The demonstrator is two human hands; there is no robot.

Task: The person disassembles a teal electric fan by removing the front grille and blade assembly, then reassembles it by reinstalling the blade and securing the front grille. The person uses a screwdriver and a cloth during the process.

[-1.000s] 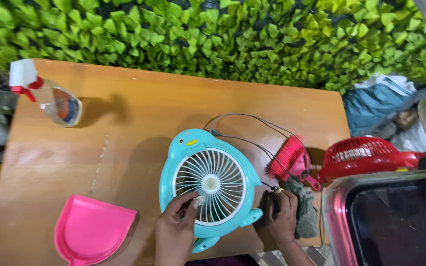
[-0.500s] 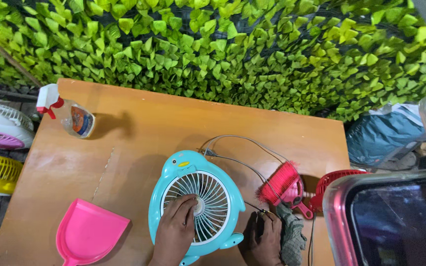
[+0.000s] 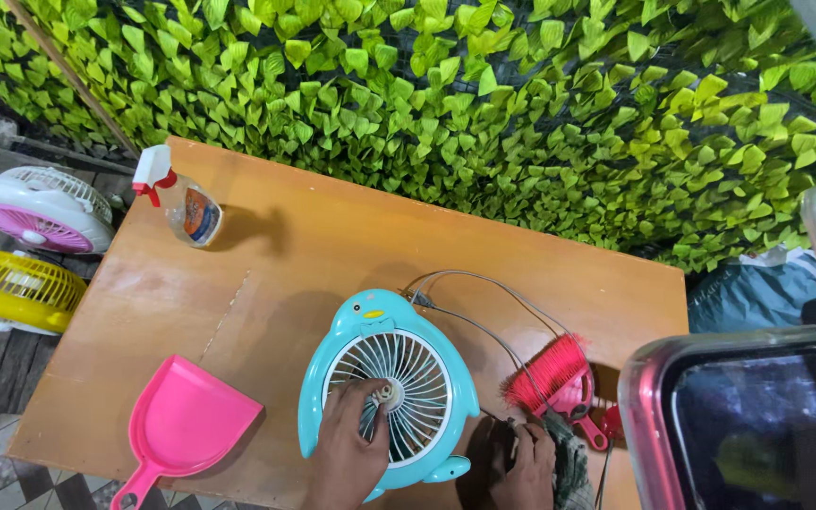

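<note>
A light blue penguin-shaped fan (image 3: 384, 326) lies face up on the wooden table (image 3: 285, 246). My left hand (image 3: 349, 451) rests on its white blades, fingertips at the centre hub. My right hand (image 3: 524, 465) sits just right of the fan, fingers closed on a dark grey cloth (image 3: 570, 467). A red-bristled hand brush (image 3: 554, 378) lies beside that hand. A grey cord (image 3: 484, 302) loops from the fan's top toward the brush.
A pink dustpan (image 3: 181, 425) lies at the table's near left. A spray bottle (image 3: 186, 203) lies at the far left corner. A pink-white fan (image 3: 35, 208) and a yellow fan (image 3: 11, 291) sit left of the table. A leafy green wall (image 3: 484, 104) runs behind. A pink-rimmed screen (image 3: 739, 416) fills the right.
The view has shifted left and tilted, bringing the two fans on the left into sight. My left hand has slid onto the fan's hub. The right hand stays on the cloth.
</note>
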